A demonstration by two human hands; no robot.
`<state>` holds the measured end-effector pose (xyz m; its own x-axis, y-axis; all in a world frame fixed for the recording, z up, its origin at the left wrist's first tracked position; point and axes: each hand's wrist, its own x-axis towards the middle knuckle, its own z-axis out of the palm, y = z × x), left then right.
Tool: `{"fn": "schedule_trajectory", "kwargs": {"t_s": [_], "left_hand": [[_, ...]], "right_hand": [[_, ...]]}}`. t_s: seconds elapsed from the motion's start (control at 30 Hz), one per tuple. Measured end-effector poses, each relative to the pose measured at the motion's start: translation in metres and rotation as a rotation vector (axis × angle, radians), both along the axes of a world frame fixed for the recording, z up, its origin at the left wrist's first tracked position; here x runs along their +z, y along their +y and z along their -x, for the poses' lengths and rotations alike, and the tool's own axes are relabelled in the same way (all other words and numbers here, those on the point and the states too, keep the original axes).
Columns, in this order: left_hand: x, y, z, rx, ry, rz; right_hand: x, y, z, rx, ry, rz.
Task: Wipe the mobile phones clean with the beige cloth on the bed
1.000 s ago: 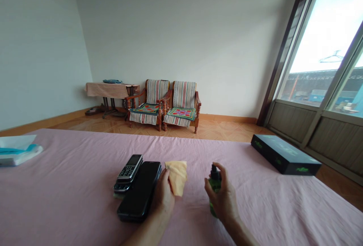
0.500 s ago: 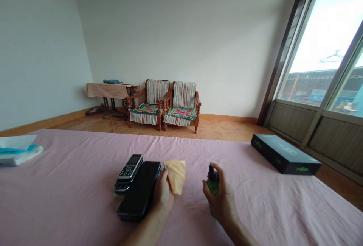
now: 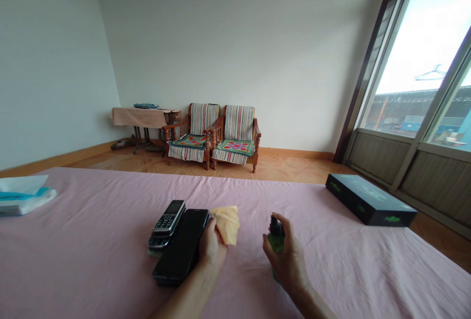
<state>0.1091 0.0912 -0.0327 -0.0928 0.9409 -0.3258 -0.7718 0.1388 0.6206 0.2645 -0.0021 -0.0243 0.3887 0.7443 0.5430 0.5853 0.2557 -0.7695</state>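
My left hand (image 3: 210, 248) pinches a small orange cloth (image 3: 227, 223) and holds it up just above the pink sheet. Beside that hand lies a large black smartphone (image 3: 183, 252), with a small keypad phone (image 3: 168, 219) stacked on another device at its left. My right hand (image 3: 287, 257) is wrapped round a small green spray bottle (image 3: 276, 241) with a black nozzle that points left toward the cloth.
A pink sheet (image 3: 91, 240) covers the surface. A black flat box (image 3: 370, 205) lies at the right edge. A white and blue packet (image 3: 22, 194) sits far left. Two wooden chairs (image 3: 215, 135), a small table (image 3: 145, 118) and a big window (image 3: 423, 73) stand beyond.
My left hand has shifted slightly left and closer to the black phone, and the cloth now hangs shorter. The right hand with the bottle moved a little left.
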Motion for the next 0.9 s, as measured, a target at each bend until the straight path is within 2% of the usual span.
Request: {"fn": "schedule_trajectory", "kwargs": {"t_s": [0.43, 0.6, 0.77, 0.9], "left_hand": [[0.0, 0.002, 0.0, -0.008, -0.024, -0.015], [-0.001, -0.001, -0.001, -0.054, -0.005, -0.006], [-0.003, -0.003, -0.002, -0.123, 0.032, 0.004], [-0.007, -0.002, -0.003, -0.139, 0.082, -0.022]], "right_hand": [[-0.002, -0.002, -0.003, 0.011, -0.083, -0.041], [-0.004, -0.001, -0.001, 0.017, -0.118, -0.039], [-0.003, -0.003, -0.003, 0.037, -0.049, -0.044], [0.01, -0.007, -0.005, 0.056, 0.052, 0.021]]}}
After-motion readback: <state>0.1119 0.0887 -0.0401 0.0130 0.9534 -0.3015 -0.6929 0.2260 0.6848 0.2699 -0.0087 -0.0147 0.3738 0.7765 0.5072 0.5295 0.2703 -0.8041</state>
